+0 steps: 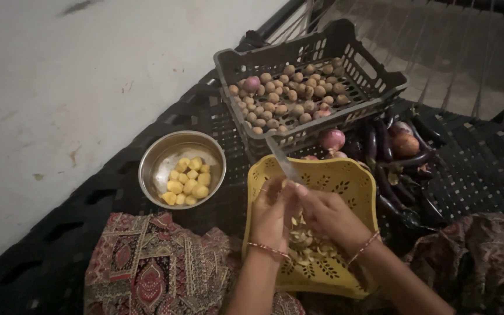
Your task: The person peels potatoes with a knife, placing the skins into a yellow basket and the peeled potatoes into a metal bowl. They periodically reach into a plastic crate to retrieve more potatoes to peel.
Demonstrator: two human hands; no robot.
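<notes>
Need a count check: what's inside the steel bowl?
The steel bowl holds about a dozen peeled yellow potatoes heaped toward its near side. Anything beneath the heap is hidden.

- What the left hand and right hand pinch between their fingertips is hidden by the fingers themselves.
- The knife shows only its blade; its handle is buried in the right hand.
- Both forearms run off the bottom edge.
- The yellow basket has its near rim and much of its floor covered by the hands and wrists.
- The aubergines lie in deep shadow, so their number cannot be told.
- The grey crate hides the onions behind its front wall in part.
- The patterned cloth is cut off below.
</notes>
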